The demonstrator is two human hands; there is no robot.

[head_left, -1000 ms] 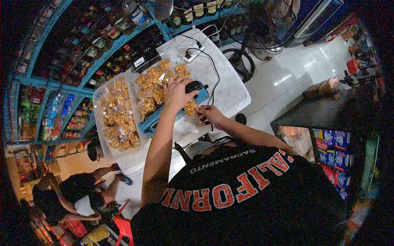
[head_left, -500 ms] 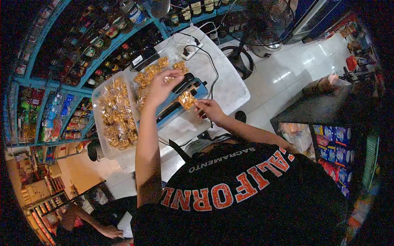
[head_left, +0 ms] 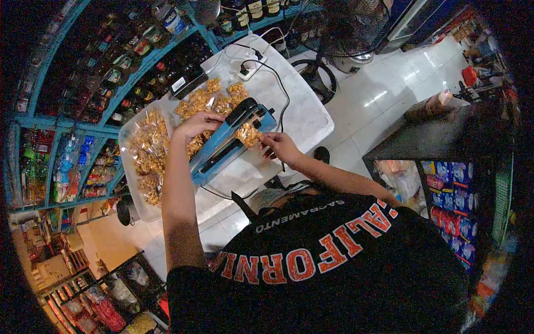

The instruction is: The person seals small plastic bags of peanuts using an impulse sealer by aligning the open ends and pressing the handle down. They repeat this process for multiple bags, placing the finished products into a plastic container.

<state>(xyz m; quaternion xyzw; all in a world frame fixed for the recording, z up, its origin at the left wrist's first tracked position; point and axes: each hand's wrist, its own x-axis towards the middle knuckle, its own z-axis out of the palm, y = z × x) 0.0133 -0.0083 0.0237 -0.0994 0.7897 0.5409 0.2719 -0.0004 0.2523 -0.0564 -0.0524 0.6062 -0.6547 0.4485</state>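
Right-hand fingers: the fingers of your right hand (head_left: 280,148) are pinched together on the near edge of a small clear plastic packet of golden-brown snack pieces (head_left: 247,135).
Held packet: it sits against the right side of a long blue heat sealer with a black handle (head_left: 213,146), near the handle end; whether its far edge lies within the sealer cannot be told.
Left-hand fingers: the fingers of your left hand (head_left: 196,126) reach out beside the sealer's left side, over clear packets of golden-brown snack on the desk (head_left: 203,103); whether they grip anything cannot be told.
Sealer: it lies diagonally between your two hands, its handle end pointing away from you.
Tub: a translucent rectangular plastic tub (head_left: 143,210) stands left of the sealer, filled with similar packets.
Desk: a white desk with rounded corners (head_left: 303,111) carries these things.
Far side: a white power strip (head_left: 253,67) with a black cable (head_left: 285,92) lies beyond the sealer.
Surroundings: blue shelves of bottles (head_left: 83,125) rise at left; a dark standing fan (head_left: 347,25) stands beyond the desk.
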